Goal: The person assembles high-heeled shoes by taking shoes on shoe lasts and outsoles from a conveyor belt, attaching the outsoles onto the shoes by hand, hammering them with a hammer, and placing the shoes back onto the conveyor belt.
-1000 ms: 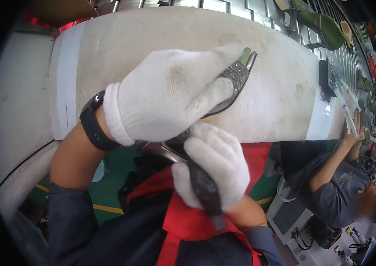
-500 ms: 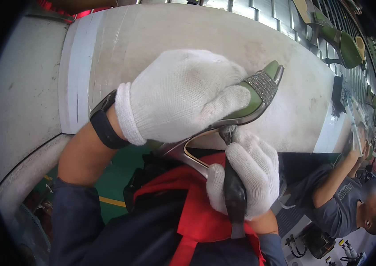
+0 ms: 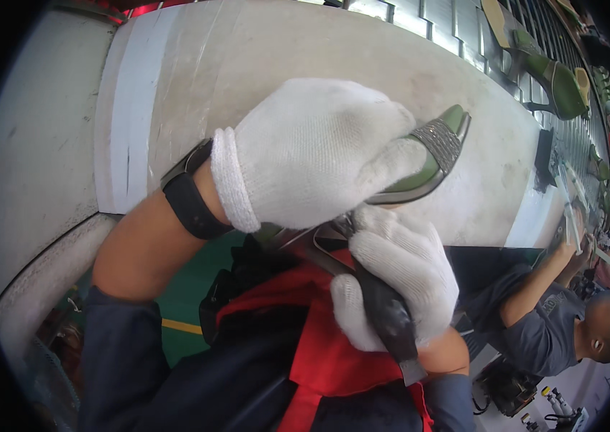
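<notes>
A high-heeled sandal with a green insole and a glittering strap [image 3: 437, 141] lies tilted, toe up and to the right, over the table's near edge. My left hand [image 3: 323, 151], in a white knitted glove, is closed round its middle. My right hand [image 3: 406, 270], gloved likewise, grips a dark hand tool [image 3: 386, 306] with a wide, tapered body and a flat end pointing down toward me. The tool's upper end meets the underside of the sandal near the arch, partly hidden by my fingers. The sandal's heel part hangs below my left wrist, mostly covered.
Beneath my hands is a pale worktable [image 3: 247, 50] with light tape strips. A roller conveyor [image 3: 456, 32] runs behind it, carrying another green heeled shoe [image 3: 561, 86]. At the right, a co-worker in a grey shirt [image 3: 532, 324] handles pale strap-like pieces. A beige machine side [image 3: 38, 144] stands left.
Both hands and the sandal have shifted slightly right. The tool has tilted, its lower end swinging right, and its upper end has moved left along the sandal's underside.
</notes>
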The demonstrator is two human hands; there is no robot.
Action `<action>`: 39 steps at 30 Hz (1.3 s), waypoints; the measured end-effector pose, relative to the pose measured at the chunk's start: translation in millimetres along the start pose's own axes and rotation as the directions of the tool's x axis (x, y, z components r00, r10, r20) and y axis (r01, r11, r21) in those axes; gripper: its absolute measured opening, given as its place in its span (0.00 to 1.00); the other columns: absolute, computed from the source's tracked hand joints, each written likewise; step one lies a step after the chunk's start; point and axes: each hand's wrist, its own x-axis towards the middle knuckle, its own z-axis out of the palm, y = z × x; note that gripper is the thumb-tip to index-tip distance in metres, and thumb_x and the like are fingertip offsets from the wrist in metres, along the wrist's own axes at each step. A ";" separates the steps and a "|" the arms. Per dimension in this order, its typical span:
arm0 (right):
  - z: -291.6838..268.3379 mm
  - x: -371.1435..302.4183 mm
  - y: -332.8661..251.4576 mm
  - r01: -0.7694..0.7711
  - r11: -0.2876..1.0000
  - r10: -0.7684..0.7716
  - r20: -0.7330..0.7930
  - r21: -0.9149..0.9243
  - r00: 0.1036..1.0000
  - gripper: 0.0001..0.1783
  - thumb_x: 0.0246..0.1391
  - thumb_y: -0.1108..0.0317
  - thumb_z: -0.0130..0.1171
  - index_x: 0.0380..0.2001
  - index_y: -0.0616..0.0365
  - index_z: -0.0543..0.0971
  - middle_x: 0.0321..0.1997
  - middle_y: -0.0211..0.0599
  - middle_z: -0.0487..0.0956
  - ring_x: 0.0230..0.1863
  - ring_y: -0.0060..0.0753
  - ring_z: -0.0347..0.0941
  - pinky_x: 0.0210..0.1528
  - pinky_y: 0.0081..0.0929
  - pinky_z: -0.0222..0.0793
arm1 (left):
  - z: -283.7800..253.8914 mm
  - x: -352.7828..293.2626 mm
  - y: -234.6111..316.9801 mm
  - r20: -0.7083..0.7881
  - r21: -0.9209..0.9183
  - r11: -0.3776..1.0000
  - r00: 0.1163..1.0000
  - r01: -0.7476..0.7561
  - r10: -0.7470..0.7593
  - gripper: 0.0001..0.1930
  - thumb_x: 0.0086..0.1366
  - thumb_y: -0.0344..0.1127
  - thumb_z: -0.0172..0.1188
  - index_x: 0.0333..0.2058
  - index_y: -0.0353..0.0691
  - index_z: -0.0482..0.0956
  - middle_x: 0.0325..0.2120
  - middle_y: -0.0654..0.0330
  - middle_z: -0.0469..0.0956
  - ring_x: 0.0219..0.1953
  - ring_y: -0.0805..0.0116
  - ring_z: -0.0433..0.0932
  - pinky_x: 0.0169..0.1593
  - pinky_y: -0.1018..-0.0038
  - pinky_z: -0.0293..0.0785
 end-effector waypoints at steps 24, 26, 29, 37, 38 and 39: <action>-60.0 -8.7 39.3 -0.196 0.973 0.220 -0.232 0.123 0.948 0.19 0.68 0.69 0.62 0.52 0.77 0.82 0.53 0.61 0.87 0.54 0.51 0.87 0.57 0.40 0.84 | 32.6 21.4 50.4 -0.039 0.082 0.926 0.930 0.368 -0.366 0.47 0.58 0.42 0.76 0.73 0.32 0.66 0.44 0.40 0.86 0.46 0.39 0.87 0.51 0.53 0.84; -70.3 8.6 42.0 -0.241 0.918 0.311 -0.199 0.314 0.929 0.23 0.70 0.66 0.59 0.55 0.81 0.80 0.54 0.66 0.87 0.56 0.54 0.87 0.59 0.38 0.83 | 37.1 20.6 50.3 -0.067 0.098 0.947 0.951 0.307 -0.302 0.47 0.58 0.40 0.76 0.73 0.31 0.65 0.42 0.41 0.87 0.44 0.39 0.88 0.49 0.53 0.85; -85.1 25.6 52.2 -0.168 0.985 0.160 -0.147 -0.037 0.976 0.17 0.59 0.80 0.66 0.51 0.63 0.89 0.45 0.48 0.89 0.47 0.43 0.88 0.54 0.37 0.84 | 34.9 24.2 52.7 -0.113 0.113 0.936 0.941 0.332 -0.320 0.48 0.58 0.38 0.76 0.73 0.28 0.63 0.42 0.39 0.86 0.44 0.39 0.88 0.49 0.54 0.85; -76.4 86.6 96.6 -0.391 0.790 0.501 -0.130 0.472 0.855 0.12 0.71 0.69 0.61 0.52 0.63 0.84 0.49 0.43 0.87 0.54 0.38 0.85 0.62 0.35 0.80 | 32.2 31.8 58.6 -0.003 0.117 0.923 0.930 0.366 -0.368 0.50 0.57 0.43 0.77 0.73 0.24 0.62 0.42 0.37 0.85 0.46 0.35 0.87 0.52 0.53 0.84; -74.3 82.5 107.0 -0.302 0.839 0.408 -0.154 0.454 0.900 0.12 0.71 0.69 0.61 0.52 0.63 0.84 0.50 0.42 0.87 0.54 0.38 0.84 0.62 0.35 0.80 | 28.3 36.1 60.7 -0.011 0.128 0.924 0.932 0.361 -0.363 0.50 0.57 0.43 0.77 0.73 0.24 0.62 0.42 0.37 0.85 0.46 0.35 0.87 0.52 0.53 0.84; -73.5 78.6 114.2 -0.208 0.877 0.309 -0.177 0.433 0.935 0.13 0.71 0.68 0.62 0.52 0.63 0.84 0.50 0.42 0.87 0.53 0.38 0.84 0.62 0.35 0.79 | 24.2 41.7 61.4 -0.004 0.120 0.903 0.910 0.412 -0.415 0.51 0.56 0.42 0.78 0.73 0.24 0.62 0.44 0.36 0.85 0.47 0.35 0.87 0.53 0.53 0.84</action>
